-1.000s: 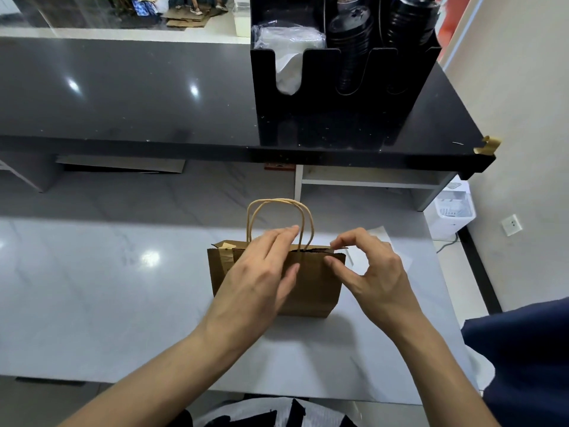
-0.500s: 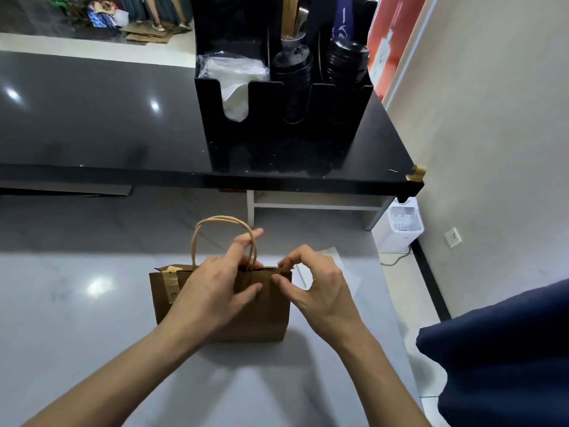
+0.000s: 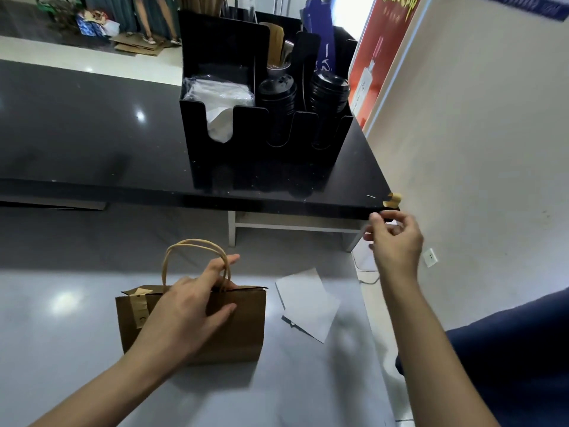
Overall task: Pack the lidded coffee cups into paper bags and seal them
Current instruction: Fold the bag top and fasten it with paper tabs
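Brown paper bag (image 3: 197,328) upright on the pale worktop (image 3: 61,349), left hand (image 3: 187,306) gripping its top edge, right hand (image 3: 395,238) raised far right, fingers loosely curled, holding nothing, near tape piece (image 3: 392,200).

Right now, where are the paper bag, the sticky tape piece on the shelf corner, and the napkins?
paper bag (image 3: 243,331): head view, front panel.
tape piece (image 3: 392,200): head view, its middle.
napkins (image 3: 219,118): head view, hanging white fold.

Left hand (image 3: 187,312) clasping, low; right hand (image 3: 395,241) raised, curled
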Demonstrator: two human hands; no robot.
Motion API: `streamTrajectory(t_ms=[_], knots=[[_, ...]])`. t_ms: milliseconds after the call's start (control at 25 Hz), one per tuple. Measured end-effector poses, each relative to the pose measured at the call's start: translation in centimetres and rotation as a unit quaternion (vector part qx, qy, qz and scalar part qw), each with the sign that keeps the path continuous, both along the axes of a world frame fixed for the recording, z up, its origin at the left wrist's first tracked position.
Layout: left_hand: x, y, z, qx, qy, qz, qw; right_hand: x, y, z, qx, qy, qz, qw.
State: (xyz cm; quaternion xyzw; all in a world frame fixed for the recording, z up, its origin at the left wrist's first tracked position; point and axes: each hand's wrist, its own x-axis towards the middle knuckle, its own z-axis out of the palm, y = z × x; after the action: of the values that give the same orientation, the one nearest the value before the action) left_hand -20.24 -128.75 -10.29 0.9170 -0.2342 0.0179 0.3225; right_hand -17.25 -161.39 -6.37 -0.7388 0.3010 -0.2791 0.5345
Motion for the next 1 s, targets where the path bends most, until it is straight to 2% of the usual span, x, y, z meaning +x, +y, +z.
streamTrajectory(t_ms=[120, 400, 600, 720, 1000], knots=[[0.2, 0.2, -0.1, 0.000, 0.007, 0.007, 1.000, 1.9, -3.6, 0.4, 0.068, 0.024, -0.064, 0.995], [0.0, 0.4, -0.3, 0.013, 0.010, 0.006, 1.000, 4.1, -5.0, 1.4, 0.122, 0.055, -0.020, 0.991], [-0.1, 0.4, -0.2, 0.014, 0.008, -0.001, 1.000, 4.8, -6.3, 1.5, 0.196, 0.076, -0.023, 0.977], [-0.1, 0.4, -0.1, 0.012, 0.008, 0.001, 1.000, 4.8, -6.3, 1.7, 0.184, 0.075, -0.033, 0.979], [-0.1, 0.3, 0.1, 0.009, 0.024, 0.005, 1.000, 4.8, -4.9, 3.6, 0.083, 0.030, -0.021, 0.996]])
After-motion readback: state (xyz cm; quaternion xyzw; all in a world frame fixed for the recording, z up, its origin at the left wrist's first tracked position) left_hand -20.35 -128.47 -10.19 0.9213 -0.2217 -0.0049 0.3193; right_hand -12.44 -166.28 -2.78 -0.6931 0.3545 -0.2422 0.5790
